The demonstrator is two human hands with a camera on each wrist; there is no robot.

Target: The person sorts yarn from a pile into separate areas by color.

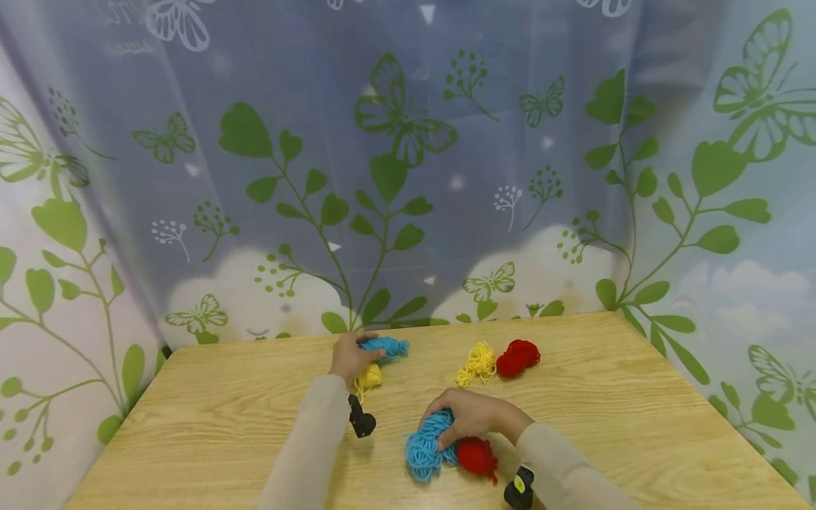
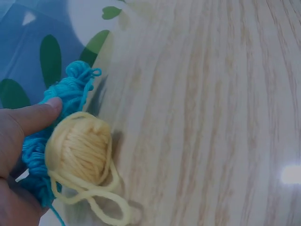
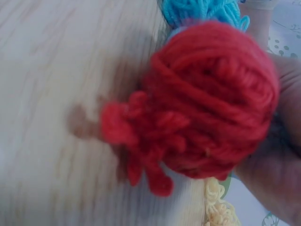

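Note:
At the table's back edge my left hand [image 1: 350, 357] grips a blue yarn bundle [image 1: 390, 347], thumb across it in the left wrist view. Against that bundle lies a small yellow yarn ball [image 2: 80, 148] with loose strands. Nearer the front, my right hand [image 1: 474, 413] holds a larger loose blue yarn bundle [image 1: 426, 450], thumb and fingers around its upper part. Beneath the right palm, beside the blue yarn, is a red yarn ball [image 3: 216, 99] with a knotted tail. Whether the palm bears on the red ball, I cannot tell.
Toward the back right of the wooden table [image 1: 223, 418], a loose yellow yarn bundle [image 1: 478, 363] lies next to a red yarn bundle [image 1: 518, 358]. A curtain [image 1: 306, 142] printed with leaves and butterflies hangs along the back and sides.

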